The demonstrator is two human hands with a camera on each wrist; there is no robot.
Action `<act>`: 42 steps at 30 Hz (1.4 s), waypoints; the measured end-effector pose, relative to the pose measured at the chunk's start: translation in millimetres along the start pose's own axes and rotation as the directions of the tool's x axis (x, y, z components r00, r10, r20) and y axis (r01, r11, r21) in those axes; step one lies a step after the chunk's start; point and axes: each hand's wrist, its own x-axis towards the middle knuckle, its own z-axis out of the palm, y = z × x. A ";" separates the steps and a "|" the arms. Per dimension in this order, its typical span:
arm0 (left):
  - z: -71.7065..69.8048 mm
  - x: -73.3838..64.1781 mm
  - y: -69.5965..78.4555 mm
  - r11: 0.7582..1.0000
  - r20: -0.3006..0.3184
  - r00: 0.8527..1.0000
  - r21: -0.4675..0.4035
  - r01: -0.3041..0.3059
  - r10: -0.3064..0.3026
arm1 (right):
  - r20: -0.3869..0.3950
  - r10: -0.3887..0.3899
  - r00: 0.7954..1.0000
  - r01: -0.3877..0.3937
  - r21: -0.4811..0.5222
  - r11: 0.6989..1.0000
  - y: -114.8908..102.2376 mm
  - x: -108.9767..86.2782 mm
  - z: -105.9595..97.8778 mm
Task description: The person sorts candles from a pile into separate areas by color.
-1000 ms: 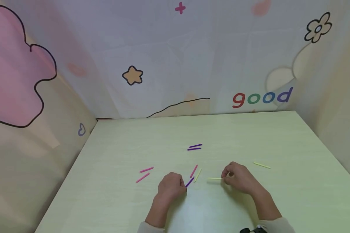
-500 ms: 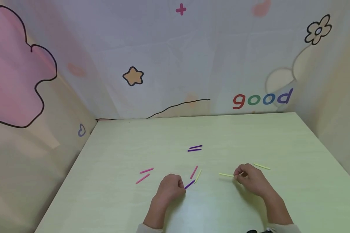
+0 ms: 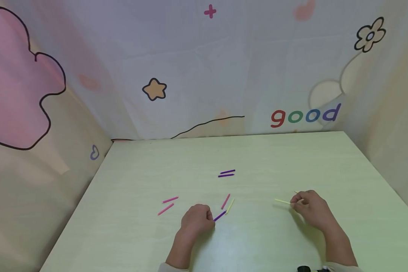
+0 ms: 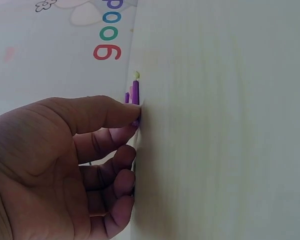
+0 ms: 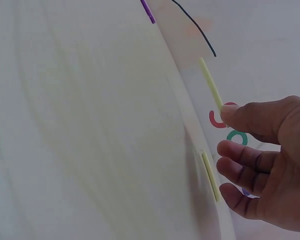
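My left hand (image 3: 197, 219) pinches the near end of a thin purple stick (image 3: 220, 215) between thumb and forefinger, low over the table. The stick's far tip meets the lower end of a yellow stick (image 3: 230, 206), and a pink stick (image 3: 226, 201) lies just beyond. Off to the right, my right hand (image 3: 309, 209) holds another yellow stick (image 3: 282, 201) by one end, raised above the tabletop, its free end pointing left. In the right wrist view a further yellow stick (image 5: 210, 177) lies on the table by the fingers; the hand mostly covers it in the head view.
Two purple sticks (image 3: 227, 173) lie side by side toward the back of the pale table (image 3: 139, 241). Two pink sticks (image 3: 168, 205) rest left of the left hand. A printed cloth (image 3: 197, 68) hangs along the back and sides.
The right hand has carried its yellow stick rightward, next to the lying yellow stick. The left hand has barely shifted; its purple stick has swung to a flatter angle, tip now by the middle yellow stick.
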 end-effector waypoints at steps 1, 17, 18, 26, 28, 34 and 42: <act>-0.3 -0.3 0.0 1.000 -0.005 1.000 0.003 -0.001 0.001 | -0.005 -0.003 1.000 0.003 -0.003 1.000 1.5 0.1 -1.3; -4.7 -2.8 0.8 0.999 -0.029 0.999 0.043 0.028 -0.026 | -0.086 -0.001 0.996 -0.003 -0.044 0.999 26.4 -5.3 -15.5; -4.6 -2.9 0.3 0.998 -0.030 0.999 0.046 0.030 -0.029 | -0.090 -0.004 0.996 -0.001 -0.046 0.999 28.0 -5.6 -15.9; -5.3 -3.1 -2.6 0.999 -0.059 0.998 0.050 0.019 -0.016 | -0.097 0.029 0.995 -0.034 -0.048 0.998 39.5 -4.1 -20.7; -5.0 -3.3 -3.1 0.999 -0.057 0.998 0.046 0.020 -0.017 | -0.091 0.051 0.995 -0.055 -0.043 0.998 41.8 -4.0 -22.1; -3.5 -3.3 -4.5 0.999 -0.051 0.998 0.037 0.027 -0.025 | -0.055 0.128 0.990 -0.131 -0.052 0.990 45.8 -3.8 -25.1; -3.4 -2.9 -5.9 0.998 -0.059 0.997 0.035 0.043 -0.041 | -0.060 0.138 0.989 -0.142 -0.071 0.987 52.6 -4.3 -28.5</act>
